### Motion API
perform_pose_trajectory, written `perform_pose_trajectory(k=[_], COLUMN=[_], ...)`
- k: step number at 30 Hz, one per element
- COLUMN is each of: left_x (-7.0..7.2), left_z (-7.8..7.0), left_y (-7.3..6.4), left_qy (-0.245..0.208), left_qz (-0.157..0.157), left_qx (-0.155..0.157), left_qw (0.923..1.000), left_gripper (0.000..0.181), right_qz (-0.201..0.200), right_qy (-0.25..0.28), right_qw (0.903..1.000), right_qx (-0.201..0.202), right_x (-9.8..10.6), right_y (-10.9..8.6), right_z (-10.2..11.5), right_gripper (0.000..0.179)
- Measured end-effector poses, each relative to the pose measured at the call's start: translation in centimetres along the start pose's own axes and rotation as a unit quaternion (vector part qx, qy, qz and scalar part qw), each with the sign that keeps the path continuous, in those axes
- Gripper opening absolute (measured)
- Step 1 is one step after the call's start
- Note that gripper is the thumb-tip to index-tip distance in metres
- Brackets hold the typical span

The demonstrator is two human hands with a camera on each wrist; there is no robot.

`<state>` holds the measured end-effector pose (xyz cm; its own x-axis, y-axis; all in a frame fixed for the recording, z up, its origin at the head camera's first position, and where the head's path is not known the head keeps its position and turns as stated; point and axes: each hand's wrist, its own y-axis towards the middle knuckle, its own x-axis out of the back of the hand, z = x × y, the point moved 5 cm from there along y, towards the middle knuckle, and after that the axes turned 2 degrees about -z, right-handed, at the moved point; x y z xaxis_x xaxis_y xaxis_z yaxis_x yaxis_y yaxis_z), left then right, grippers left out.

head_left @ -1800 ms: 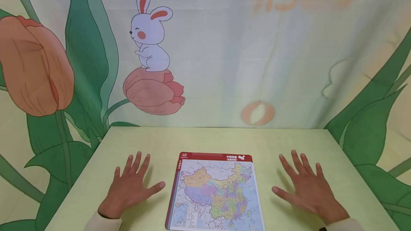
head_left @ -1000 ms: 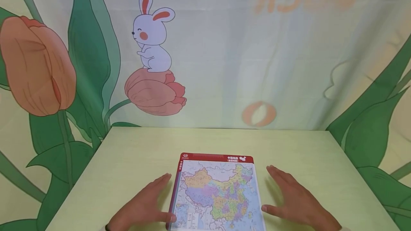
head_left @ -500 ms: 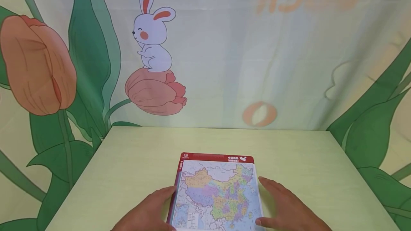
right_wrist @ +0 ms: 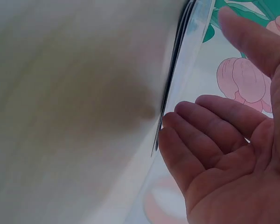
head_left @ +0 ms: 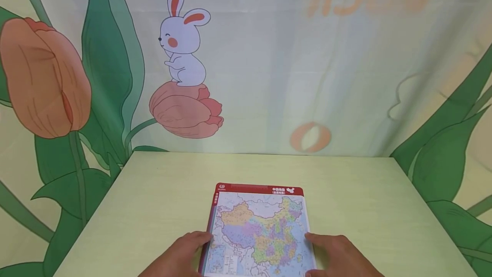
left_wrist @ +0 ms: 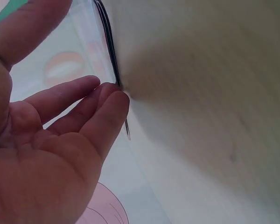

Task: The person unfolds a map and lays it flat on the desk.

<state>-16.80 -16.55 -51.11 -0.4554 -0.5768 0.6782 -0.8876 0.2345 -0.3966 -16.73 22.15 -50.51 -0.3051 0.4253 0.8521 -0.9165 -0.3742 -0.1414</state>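
Observation:
A rectangular map board (head_left: 265, 225) with a red header and a coloured map of China lies flat at the front middle of the table. My left hand (head_left: 177, 255) is at its left side, index fingertip at the border. On the opposite side my right hand (head_left: 340, 255) has its fingertips at the right border. In the left wrist view, slightly bent fingers (left_wrist: 102, 123) meet the board's thin dark edge (left_wrist: 109, 46), thumb raised apart. The right wrist view likewise has the fingertips (right_wrist: 170, 121) against the layered dark edge (right_wrist: 175, 60), thumb standing away.
The pale yellow-green table (head_left: 365, 191) extends around the board on both sides and behind it. A printed curtain (head_left: 253, 63) with a rabbit, tulips and leaves hangs along the table's back edge and sides.
Both hands, first spread wide beside the board, have moved inward and toward the person until their fingertips reach its left and right edges. The board stays in place.

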Motion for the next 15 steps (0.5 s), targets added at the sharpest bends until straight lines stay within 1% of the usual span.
perform_pose_trajectory(k=[1,4,10,13,15], left_x=[-0.03,-0.16,-0.35,-0.30,-0.27], left_z=[0.05,0.29,0.57,0.57,0.53], left_y=[0.01,0.05,0.12,0.21,0.30], left_qy=[0.002,0.002,-0.016,-0.009,-0.003], left_qz=[0.000,-0.003,-0.011,-0.015,-0.017], left_qx=[-0.003,-0.005,-0.003,-0.003,-0.003], left_qw=[1.0000,1.0000,0.9998,0.9998,0.9998], left_gripper=[0.120,0.118,0.110,0.106,0.104], right_qz=[-0.001,0.004,0.038,0.046,0.046], right_qy=[-0.006,-0.007,0.037,0.048,0.047], right_qw=[1.0000,1.0000,0.9968,0.9954,0.9957], right_qx=[0.003,-0.005,-0.060,-0.069,-0.066], right_x=[0.00,-0.13,-0.69,-0.85,-0.87], right_y=[-0.03,-0.10,-0.15,-0.31,-0.46], right_z=[0.03,0.09,0.05,0.16,0.27], right_gripper=[0.096,0.095,0.098,0.104,0.107])
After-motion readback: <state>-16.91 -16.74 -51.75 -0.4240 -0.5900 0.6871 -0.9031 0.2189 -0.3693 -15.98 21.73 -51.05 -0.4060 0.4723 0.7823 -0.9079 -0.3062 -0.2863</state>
